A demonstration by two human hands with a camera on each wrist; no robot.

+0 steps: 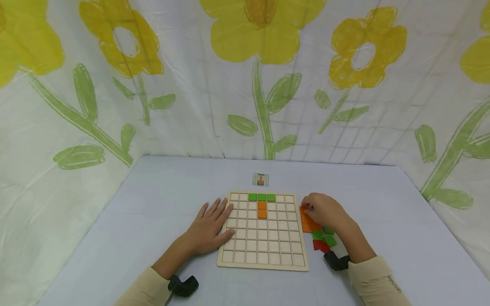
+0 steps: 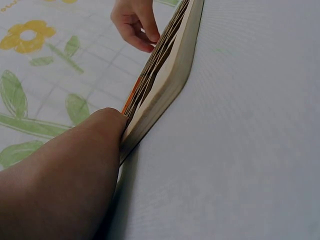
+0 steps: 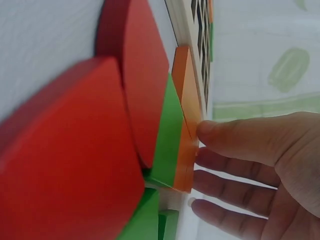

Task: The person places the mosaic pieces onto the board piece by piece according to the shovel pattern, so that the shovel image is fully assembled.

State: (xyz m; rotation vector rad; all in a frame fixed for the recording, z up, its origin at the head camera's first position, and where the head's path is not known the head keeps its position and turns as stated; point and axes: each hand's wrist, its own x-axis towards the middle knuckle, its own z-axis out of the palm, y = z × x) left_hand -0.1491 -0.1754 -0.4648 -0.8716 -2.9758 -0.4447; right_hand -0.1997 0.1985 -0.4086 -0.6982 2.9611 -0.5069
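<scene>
My left hand [image 1: 208, 233] lies flat with spread fingers over the left edge of a wooden grid board [image 1: 263, 267]. Three green tiles [image 1: 262, 197] fill the middle of its top row, and two orange tiles [image 1: 262, 210] run down below them. Beyond the board's right side, my right hand [image 1: 325, 208] bends its fingers down at a block of loose orange tiles [image 1: 307, 226]. In the right wrist view its thumb [image 3: 212, 131] touches an orange tile [image 3: 189, 100]; I cannot tell whether a tile is pinched. Loose green tiles [image 1: 330, 241] and red tiles [image 1: 317, 245] lie nearer me.
A small picture card [image 1: 260, 179] with a gridded pattern lies behind the board. The white tabletop [image 1: 160, 191] meets a flower-printed curtain [image 1: 191, 119] at the back. Black devices [image 1: 183, 286] sit at both wrists, close over the table.
</scene>
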